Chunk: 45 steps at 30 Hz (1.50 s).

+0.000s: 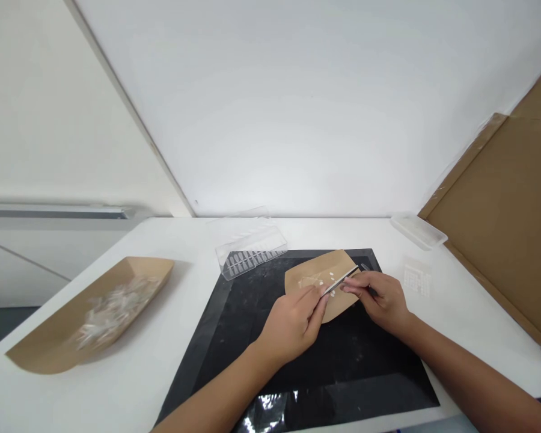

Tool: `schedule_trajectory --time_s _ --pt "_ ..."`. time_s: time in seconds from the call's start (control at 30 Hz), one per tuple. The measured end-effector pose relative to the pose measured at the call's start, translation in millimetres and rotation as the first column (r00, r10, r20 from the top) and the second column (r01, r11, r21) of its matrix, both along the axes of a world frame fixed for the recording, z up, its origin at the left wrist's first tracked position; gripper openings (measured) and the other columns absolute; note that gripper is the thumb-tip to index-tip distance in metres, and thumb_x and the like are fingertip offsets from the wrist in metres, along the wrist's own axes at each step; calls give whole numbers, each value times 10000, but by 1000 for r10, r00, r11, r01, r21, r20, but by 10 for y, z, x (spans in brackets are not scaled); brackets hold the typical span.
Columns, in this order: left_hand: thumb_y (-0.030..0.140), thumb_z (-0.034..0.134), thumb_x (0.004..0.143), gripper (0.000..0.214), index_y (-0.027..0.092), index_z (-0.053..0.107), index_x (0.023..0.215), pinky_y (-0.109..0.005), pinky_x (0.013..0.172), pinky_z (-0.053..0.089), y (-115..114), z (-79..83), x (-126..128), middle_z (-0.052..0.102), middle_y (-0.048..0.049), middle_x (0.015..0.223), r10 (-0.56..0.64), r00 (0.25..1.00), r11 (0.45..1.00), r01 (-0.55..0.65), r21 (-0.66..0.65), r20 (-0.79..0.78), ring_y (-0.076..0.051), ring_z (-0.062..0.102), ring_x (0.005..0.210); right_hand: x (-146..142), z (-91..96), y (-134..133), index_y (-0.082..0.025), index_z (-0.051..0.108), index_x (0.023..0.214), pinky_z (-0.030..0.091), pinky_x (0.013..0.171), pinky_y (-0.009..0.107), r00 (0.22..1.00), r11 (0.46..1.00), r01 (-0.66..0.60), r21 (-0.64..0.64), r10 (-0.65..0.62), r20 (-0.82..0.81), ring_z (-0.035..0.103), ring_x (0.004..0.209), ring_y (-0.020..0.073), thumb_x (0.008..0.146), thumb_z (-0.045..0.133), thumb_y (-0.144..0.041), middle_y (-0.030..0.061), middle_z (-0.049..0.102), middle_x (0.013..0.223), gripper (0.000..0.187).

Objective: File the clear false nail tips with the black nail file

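Observation:
My left hand (293, 322) is closed, pinching one end of a narrow pale strip with a dark edge (341, 280). The strip slants up to the right over a small brown paper tray (304, 273). My right hand (383, 300) is closed beside the strip's far half, its fingertips close to it. A dark, thin metal tool (365, 267) shows at the right fingers; its kind is unclear. Several small white pieces (332, 275) lie in the brown tray below the fingers. Whether the right fingertips touch the strip is hard to make out.
Under the tray lies a black mat (252, 325) on the white table (162, 337). A clear box of false nail tips (247, 255) stands behind left. Clear plastic pieces (117, 310) fill a larger brown tray (49, 346) at left. A clear container (418, 231) and cardboard (505, 222) are right.

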<state>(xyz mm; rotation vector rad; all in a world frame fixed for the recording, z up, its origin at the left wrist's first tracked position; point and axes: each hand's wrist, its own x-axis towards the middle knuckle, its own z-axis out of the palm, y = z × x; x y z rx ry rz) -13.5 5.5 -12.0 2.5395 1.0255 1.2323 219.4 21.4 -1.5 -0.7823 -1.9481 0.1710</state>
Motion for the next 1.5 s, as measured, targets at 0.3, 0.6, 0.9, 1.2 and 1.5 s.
schedule_trajectory --time_s 0.3,0.6,0.9,1.2,1.5 --pt "215 481 1066 228 173 703 1089 -258 638 535 -32 36 29 717 -50 818 1 1000 995 2 -100 30 -162 684 705 -45 -63 26 -233 615 939 492 703 347 960 956 188 225 -227 161 731 709 182 1024 648 -207 21 773 797 95" --pt "236 443 1068 262 193 671 946 -283 686 528 -76 160 43 691 -37 815 -57 996 971 72 -226 70 -172 664 744 -26 -130 90 -224 573 975 422 733 363 951 952 239 193 -270 150 695 730 186 1054 544 -206 11 732 792 86" --pt "246 452 1075 291 202 648 865 -267 729 520 -70 203 33 713 -21 846 -95 988 946 127 -297 120 -156 672 753 73 -52 138 -247 537 970 439 762 395 946 952 288 105 -300 120 682 714 196 1085 491 -288 2 714 794 130" --pt "220 448 1077 324 195 584 784 -259 680 486 -127 157 86 633 -10 734 -54 988 973 85 -216 142 -145 627 683 -139 -29 -58 -238 498 923 404 786 395 963 972 221 84 -231 136 668 671 176 1024 527 -154 -21 699 743 134" --pt "171 482 1051 249 176 643 860 -264 717 531 -111 115 108 663 -28 760 -44 988 986 66 -151 147 -149 639 689 -133 -46 1 -255 514 905 478 750 383 974 975 224 14 -224 16 670 746 201 1031 534 -174 0 681 776 151"
